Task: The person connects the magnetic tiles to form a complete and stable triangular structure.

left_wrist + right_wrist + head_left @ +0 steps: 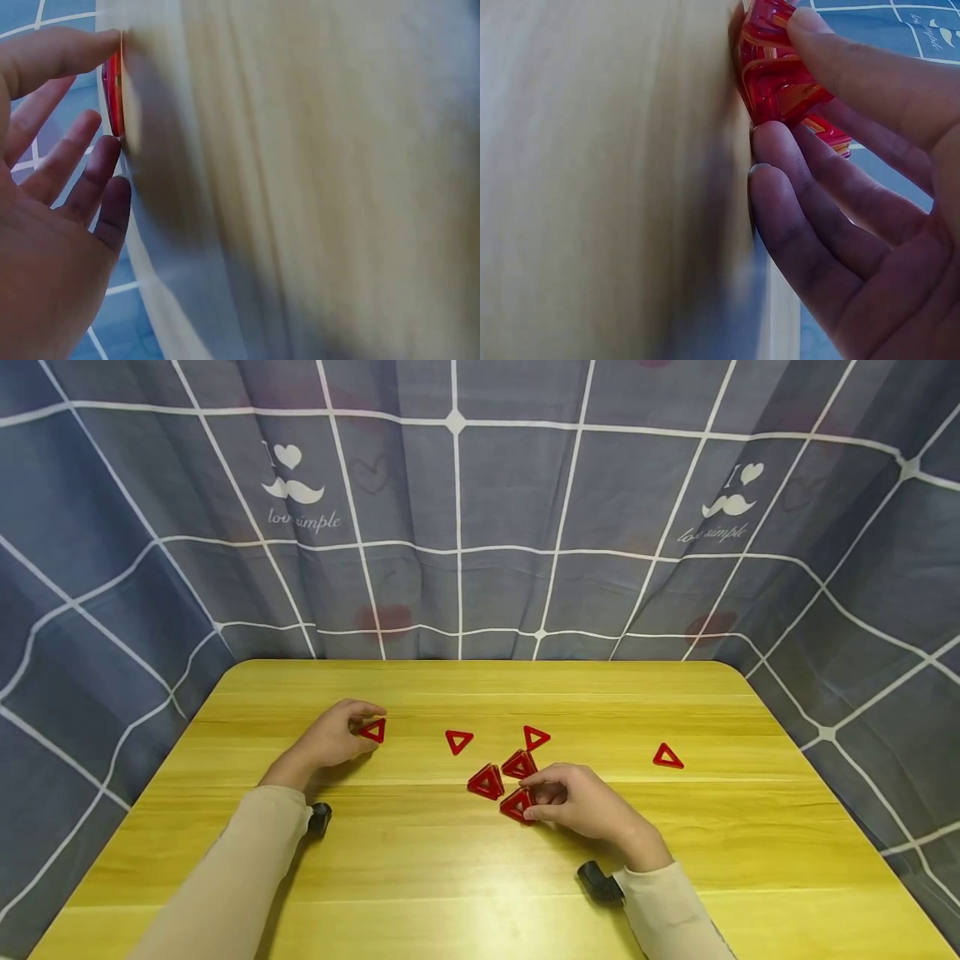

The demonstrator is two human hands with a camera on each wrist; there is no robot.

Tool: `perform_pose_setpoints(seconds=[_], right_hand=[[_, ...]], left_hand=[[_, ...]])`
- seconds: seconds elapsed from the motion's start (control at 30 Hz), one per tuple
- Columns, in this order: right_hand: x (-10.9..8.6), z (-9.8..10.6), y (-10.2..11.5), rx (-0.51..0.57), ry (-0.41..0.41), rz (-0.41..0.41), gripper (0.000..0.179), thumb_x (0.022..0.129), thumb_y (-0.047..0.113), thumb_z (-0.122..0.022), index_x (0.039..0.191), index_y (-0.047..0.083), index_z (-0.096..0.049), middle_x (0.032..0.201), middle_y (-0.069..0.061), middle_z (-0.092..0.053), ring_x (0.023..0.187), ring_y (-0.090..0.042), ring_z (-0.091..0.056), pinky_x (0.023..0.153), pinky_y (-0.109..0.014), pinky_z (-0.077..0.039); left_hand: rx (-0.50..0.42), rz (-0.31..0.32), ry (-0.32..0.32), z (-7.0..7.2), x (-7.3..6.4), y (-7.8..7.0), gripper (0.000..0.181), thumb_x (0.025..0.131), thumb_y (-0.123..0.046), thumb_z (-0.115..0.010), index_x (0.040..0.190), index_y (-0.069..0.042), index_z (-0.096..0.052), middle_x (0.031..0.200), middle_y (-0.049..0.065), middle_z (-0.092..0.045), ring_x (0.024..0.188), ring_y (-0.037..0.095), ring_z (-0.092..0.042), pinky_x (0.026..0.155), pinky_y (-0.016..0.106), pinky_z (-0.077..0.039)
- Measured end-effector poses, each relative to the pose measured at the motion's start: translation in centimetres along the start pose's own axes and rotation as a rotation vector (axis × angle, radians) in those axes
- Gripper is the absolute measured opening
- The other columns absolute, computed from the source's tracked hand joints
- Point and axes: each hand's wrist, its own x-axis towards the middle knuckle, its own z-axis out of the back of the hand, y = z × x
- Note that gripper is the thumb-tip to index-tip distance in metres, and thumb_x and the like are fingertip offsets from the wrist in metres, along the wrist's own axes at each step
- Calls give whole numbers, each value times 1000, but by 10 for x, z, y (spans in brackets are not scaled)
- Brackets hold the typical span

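Observation:
At the left of the table, my left hand (339, 733) holds a red triangular frame (382, 732) between thumb and fingers, low over the wood. The left wrist view has that frame (114, 94) edge-on, the thumb at one end and fingertips by the other. My right hand (581, 800) pinches red triangles (512, 811) at the front of a cluster near the table's middle. Seen from the right wrist, its thumb lies on the red plastic (769, 82), with fingertips at the underside. Two more small stacks of red triangles, the left stack (480, 783) and the rear stack (517, 766), sit close beside it.
Single red triangles lie apart: one (451, 736) left of the cluster, one (528, 735) just behind it, and one (659, 760) off to the right. A grey checked curtain (502, 485) surrounds the far and side edges of the wooden table (420, 868).

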Motion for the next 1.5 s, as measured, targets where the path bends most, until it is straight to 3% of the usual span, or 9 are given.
perform_pose_setpoints(seconds=[0.23, 0.53, 0.83, 1.23, 1.5], right_hand=[[0, -1, 0, 7, 2, -11, 36, 87, 19, -81, 120, 8, -72, 92, 7, -66, 79, -11, -64, 72, -29, -54], [1, 0, -1, 14, 1, -9, 36, 87, 19, -81, 120, 8, -72, 94, 5, -67, 80, -10, -64, 72, -28, -54], [-1, 0, 0, 8, 8, -18, 36, 88, 21, -81, 121, 9, -72, 94, 5, -67, 80, -12, -64, 71, -28, -53], [-1, -1, -1, 7, 7, -13, 36, 88, 19, -81, 121, 9, -72, 94, 6, -66, 80, -11, -64, 71, -29, -53], [-1, 0, -1, 4, 4, -12, 36, 88, 20, -81, 121, 10, -72, 95, 6, -66, 80, -12, -64, 71, -29, -53]], left_hand=[[1, 32, 37, -1, 5, 0, 53, 87, 1, -72, 138, 2, -57, 138, 26, -48, 122, 45, -52, 97, 53, -48], [16, -8, 56, 2, 6, 5, 46, 88, -2, -75, 131, 6, -61, 130, 27, -52, 108, 42, -59, 94, 50, -50], [43, 0, 47, 3, 4, 7, 46, 88, -7, -77, 131, 4, -63, 128, 23, -56, 104, 35, -58, 93, 50, -49], [29, 71, 24, 4, 3, 10, 43, 81, -17, -85, 119, 1, -71, 96, 9, -64, 84, 23, -53, 75, 37, -45], [-14, 54, 47, 1, -4, 0, 38, 78, -19, -88, 110, -4, -75, 84, 5, -61, 78, 21, -53, 66, 31, -44]])
